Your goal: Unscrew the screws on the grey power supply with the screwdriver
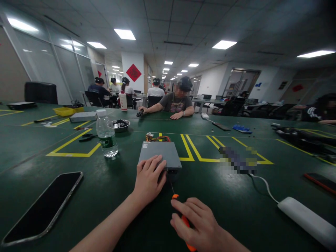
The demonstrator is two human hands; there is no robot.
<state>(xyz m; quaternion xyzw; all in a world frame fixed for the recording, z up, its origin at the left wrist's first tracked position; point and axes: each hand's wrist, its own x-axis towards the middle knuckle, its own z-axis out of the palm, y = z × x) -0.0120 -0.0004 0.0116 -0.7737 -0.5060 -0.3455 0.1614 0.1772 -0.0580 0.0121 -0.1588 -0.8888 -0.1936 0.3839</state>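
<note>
A grey metal computer power supply (170, 154) lies on the green table in front of me, its bundle of coloured wires (159, 138) at the far side. My left hand (151, 175) holds it, the fingers laid over the top and the thumb down at the near edge. In my right hand (199, 224) is an orange-handled screwdriver (186, 224), my fingers closed round the handle. Its thin shaft points up at the near face of the power supply. Whether the tip touches a screw there I cannot tell.
Left are a water bottle (107, 134), a phone (43, 206), a metal bowl (121, 126) and a yellow tray (67, 111). Right lie a white power strip (306, 218) with its cable and a blurred dark object (236, 160). Across the table sits a person (175, 103), a dark tool in one hand.
</note>
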